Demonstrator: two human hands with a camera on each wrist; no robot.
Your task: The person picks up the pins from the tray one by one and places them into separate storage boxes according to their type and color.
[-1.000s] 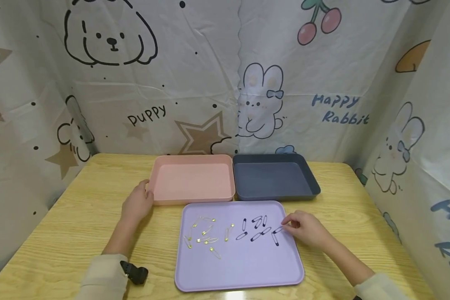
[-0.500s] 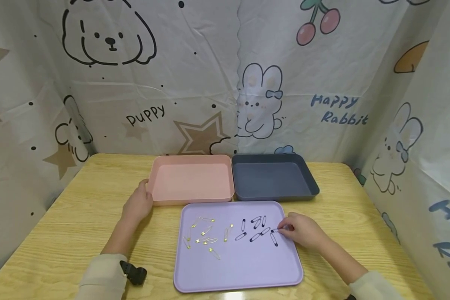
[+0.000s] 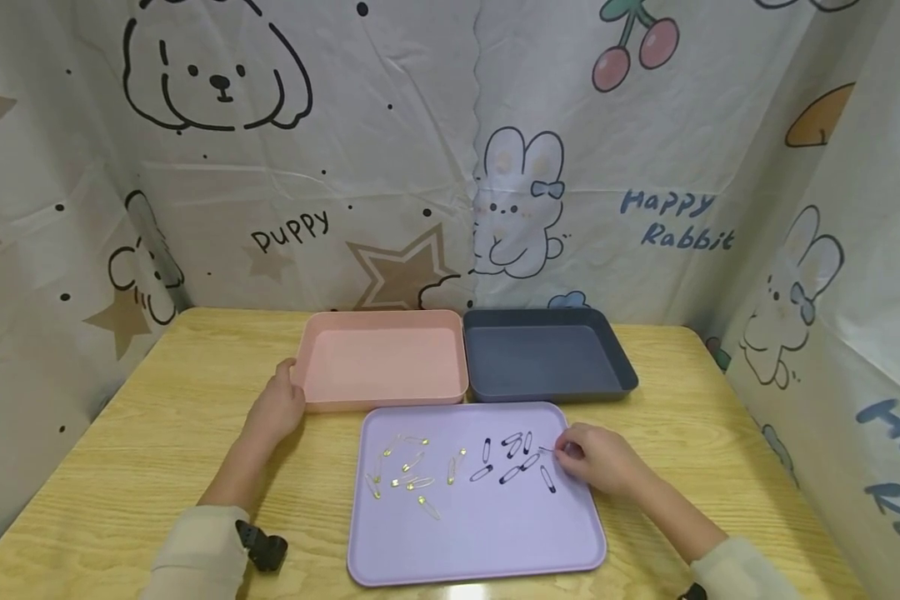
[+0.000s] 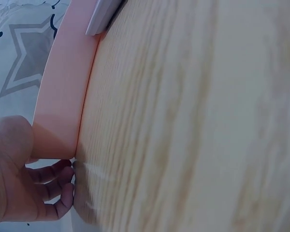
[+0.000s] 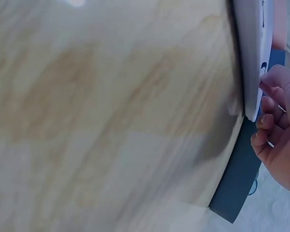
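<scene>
My right hand pinches a safety pin at the right side of the lilac tray. In the right wrist view, thumb and forefinger meet on the pin, with the other fingers curled beneath. Several black safety pins lie nearby on the tray, and several gold safety pins are spread over its left half. My left hand holds the left end of the pink tray. In the left wrist view, its thumb lies against the tray's corner and the fingers curl past its end, partly hidden.
A dark grey tray stands beside the pink tray, behind the lilac one. All three are on a wooden table. A printed curtain encloses the back and sides.
My right hand has moved slightly left onto a black safety pin and pinched it; the pin has shifted away from its neighbour. The left hand stays on the pink tray.
</scene>
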